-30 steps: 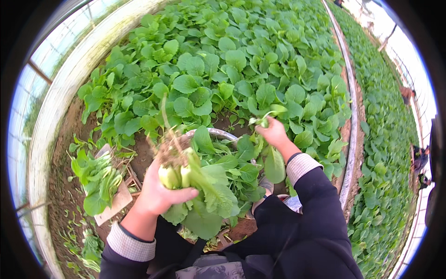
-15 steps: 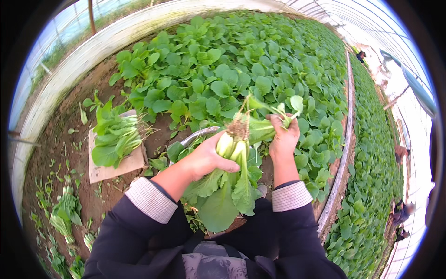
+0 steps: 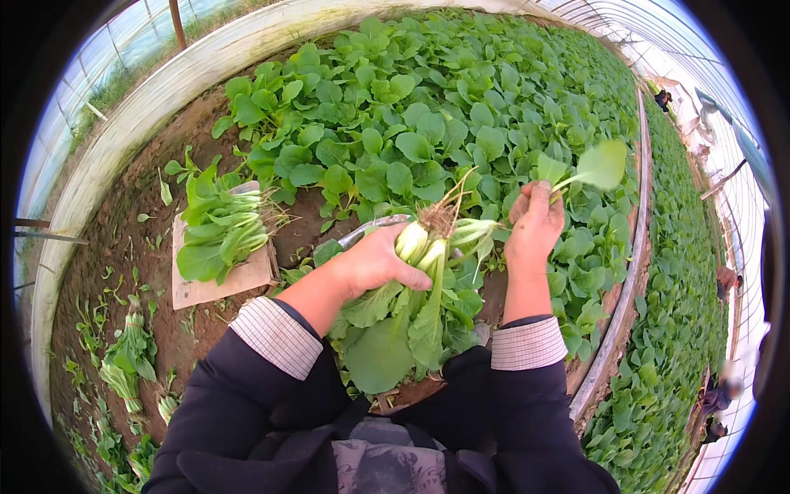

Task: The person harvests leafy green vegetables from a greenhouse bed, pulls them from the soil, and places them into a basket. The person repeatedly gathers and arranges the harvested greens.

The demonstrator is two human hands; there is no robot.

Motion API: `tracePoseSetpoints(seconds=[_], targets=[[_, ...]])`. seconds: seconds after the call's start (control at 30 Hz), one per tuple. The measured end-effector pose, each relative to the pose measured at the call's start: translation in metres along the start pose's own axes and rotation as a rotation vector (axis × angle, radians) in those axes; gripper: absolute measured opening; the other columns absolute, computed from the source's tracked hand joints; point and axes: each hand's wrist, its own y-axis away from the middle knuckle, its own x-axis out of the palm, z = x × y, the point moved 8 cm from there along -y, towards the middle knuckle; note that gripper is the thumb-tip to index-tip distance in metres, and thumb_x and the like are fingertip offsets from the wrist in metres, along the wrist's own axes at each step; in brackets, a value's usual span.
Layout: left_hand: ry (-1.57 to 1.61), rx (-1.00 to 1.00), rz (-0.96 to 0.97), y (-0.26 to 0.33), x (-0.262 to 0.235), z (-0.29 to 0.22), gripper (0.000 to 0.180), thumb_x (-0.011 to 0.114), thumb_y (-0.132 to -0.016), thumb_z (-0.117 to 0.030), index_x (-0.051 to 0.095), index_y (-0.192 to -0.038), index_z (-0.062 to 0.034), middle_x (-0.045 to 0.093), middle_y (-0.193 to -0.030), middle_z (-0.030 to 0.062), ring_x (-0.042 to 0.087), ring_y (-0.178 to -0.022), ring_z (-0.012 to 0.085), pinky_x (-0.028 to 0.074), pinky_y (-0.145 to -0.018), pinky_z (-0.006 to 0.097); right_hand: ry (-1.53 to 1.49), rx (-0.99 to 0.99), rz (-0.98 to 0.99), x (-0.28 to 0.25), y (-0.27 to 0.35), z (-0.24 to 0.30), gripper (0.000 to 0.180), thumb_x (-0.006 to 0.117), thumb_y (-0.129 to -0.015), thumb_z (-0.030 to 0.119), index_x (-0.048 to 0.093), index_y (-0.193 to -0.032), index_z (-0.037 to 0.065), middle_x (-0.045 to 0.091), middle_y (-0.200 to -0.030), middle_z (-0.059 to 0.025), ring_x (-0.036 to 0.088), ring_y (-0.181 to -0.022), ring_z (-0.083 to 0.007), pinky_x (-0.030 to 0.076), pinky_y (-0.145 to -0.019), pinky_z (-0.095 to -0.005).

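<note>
My left hand [image 3: 374, 262] is closed round a bunch of leafy greens [image 3: 424, 251], its pale stems gripped near the roots and its broad leaves hanging down over my lap. Muddy roots [image 3: 438, 218] stick up at the top of the bunch. A few stems lean out from its right side toward my other hand. To the right and apart from it, my right hand [image 3: 535, 230] pinches a small leaf [image 3: 601, 167] by its stalk, the leaf pointing up and right.
On the soil at left, a pile of greens [image 3: 222, 235] lies on a flat board [image 3: 193, 292]. Tied bundles [image 3: 132, 354] rest nearer me. Growing greens [image 3: 428, 123] fill the bed ahead; a pale rail [image 3: 613, 337] runs along its right side. Several people [image 3: 716, 395] are at far right.
My right hand has drawn away from the bunch, rightward, with the small leaf in its fingers. My left hand keeps hold of the greens. The view has shifted slightly.
</note>
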Motion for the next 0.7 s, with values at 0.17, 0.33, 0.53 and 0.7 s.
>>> tracePoseSetpoints(seconds=[0.17, 0.33, 0.53, 0.7], targets=[[0.120, 0.045, -0.075, -0.001, -0.019, -0.011, 0.065, 0.078, -0.061, 0.003, 0.053, -0.121, -0.0018, 0.063, -0.107, 0.0048, 0.060, -0.095, 0.0162, 0.047, -0.088, 0.031, 1.479, 0.041, 0.419, -0.046, -0.021, -0.054, 0.056, 0.064, -0.082, 0.041, 0.055, -0.122, 0.003, 0.063, -0.105, -0.0200, 0.063, -0.093, -0.0261, 0.051, -0.080, -0.0385], [0.094, 0.076, -0.101, 0.001, -0.020, -0.011, 0.062, 0.077, -0.061, 0.002, 0.054, -0.119, -0.0032, 0.062, -0.105, 0.0034, 0.060, -0.094, 0.0158, 0.048, -0.088, 0.032, 0.408, 0.326, 0.620, 0.013, 0.025, -0.042, 0.056, 0.059, -0.088, 0.033, 0.046, -0.134, 0.002, 0.053, -0.128, -0.0147, 0.051, -0.114, -0.0206, 0.037, -0.101, -0.0336], [0.128, 0.060, -0.121, -0.005, -0.010, -0.008, 0.062, 0.076, -0.062, 0.003, 0.054, -0.119, -0.0023, 0.062, -0.106, 0.0043, 0.060, -0.094, 0.0165, 0.048, -0.087, 0.032, 0.409, -0.013, 0.375, 0.019, 0.022, -0.019, 0.027, 0.044, -0.100, 0.021, 0.061, -0.106, 0.000, 0.065, -0.092, -0.0064, 0.059, -0.084, -0.0122, 0.047, -0.079, -0.0258], [0.114, 0.042, -0.150, -0.003, -0.024, -0.008, 0.063, 0.076, -0.063, 0.003, 0.053, -0.121, -0.0020, 0.063, -0.106, 0.0053, 0.060, -0.093, 0.0165, 0.048, -0.088, 0.032, 0.401, 0.113, 0.176, -0.015, 0.002, -0.023, 0.025, 0.051, -0.097, 0.024, 0.060, -0.096, 0.001, 0.064, -0.080, -0.0055, 0.059, -0.072, -0.0127, 0.049, -0.068, -0.0263]])
